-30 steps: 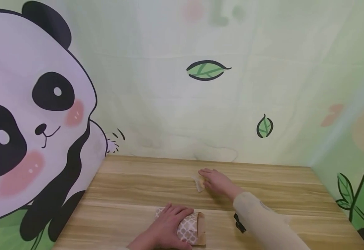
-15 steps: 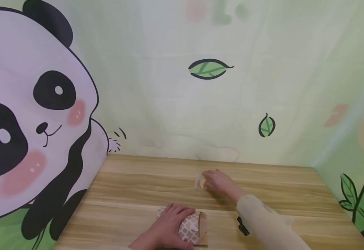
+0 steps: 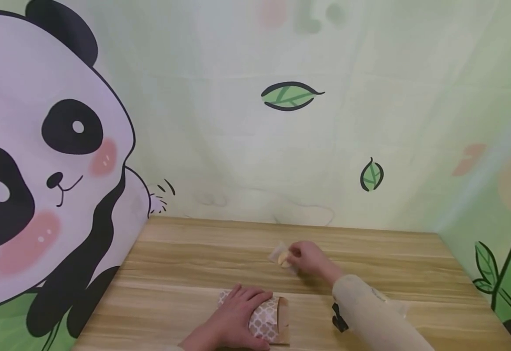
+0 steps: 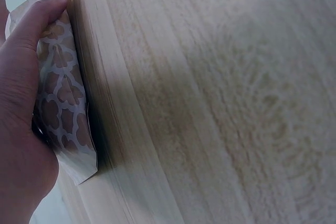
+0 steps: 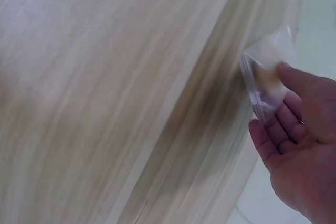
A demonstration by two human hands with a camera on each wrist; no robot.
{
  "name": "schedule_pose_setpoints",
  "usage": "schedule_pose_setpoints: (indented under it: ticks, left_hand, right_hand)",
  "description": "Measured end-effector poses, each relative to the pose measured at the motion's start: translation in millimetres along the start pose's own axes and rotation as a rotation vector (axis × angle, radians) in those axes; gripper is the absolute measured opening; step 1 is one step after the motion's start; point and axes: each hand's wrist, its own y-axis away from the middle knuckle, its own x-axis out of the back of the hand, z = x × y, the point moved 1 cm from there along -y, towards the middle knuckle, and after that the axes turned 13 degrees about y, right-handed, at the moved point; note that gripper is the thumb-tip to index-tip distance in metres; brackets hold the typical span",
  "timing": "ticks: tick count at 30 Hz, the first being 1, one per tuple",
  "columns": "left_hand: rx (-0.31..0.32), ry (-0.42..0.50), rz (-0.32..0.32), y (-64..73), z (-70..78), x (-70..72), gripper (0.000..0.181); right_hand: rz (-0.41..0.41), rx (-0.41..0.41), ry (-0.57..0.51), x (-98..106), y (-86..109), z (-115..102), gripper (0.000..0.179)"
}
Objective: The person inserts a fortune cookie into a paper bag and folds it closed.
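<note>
In the head view, my left hand (image 3: 239,312) holds a paper bag (image 3: 264,321) with a white lattice pattern near the front of the table. The bag's brown open end faces right. The left wrist view shows the thumb lying across the patterned side of the bag (image 4: 65,103). Farther back, my right hand (image 3: 310,258) pinches a small clear plastic packet (image 3: 277,252) with a round tan piece inside. Seen from the right wrist, thumb and fingers hold the packet (image 5: 268,61) by one side, close over the wood, and its contents are blurred.
The wood-grain table (image 3: 185,253) meets a pale green cloth backdrop (image 3: 220,146) printed with a panda and leaves. A small black object (image 3: 339,318) shows beside the right sleeve (image 3: 373,312).
The right hand went from lying over the packet with straighter fingers to pinching it, and the packet's tan piece now shows more. The left hand and paper bag have stayed in place.
</note>
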Motion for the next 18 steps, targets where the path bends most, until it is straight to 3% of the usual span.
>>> schedule_pose_setpoints:
  ticks: [5,11,18]
  left_hand:
    - [-0.003,0.005,0.001,-0.5,-1.6,-1.2,0.099]
    - [-0.022,-0.010,0.023,-2.1,-3.1,-3.3,0.100]
    - [-0.023,-0.040,0.058,-1.8,-2.5,-5.4,0.101]
  right_hand:
    - [-0.038,-0.029,-0.091,3,4.4,5,0.019]
    - [-0.025,-0.033,-0.181,8,23.0,11,0.022]
    - [-0.077,0.105,-0.309,19,63.0,13,0.023]
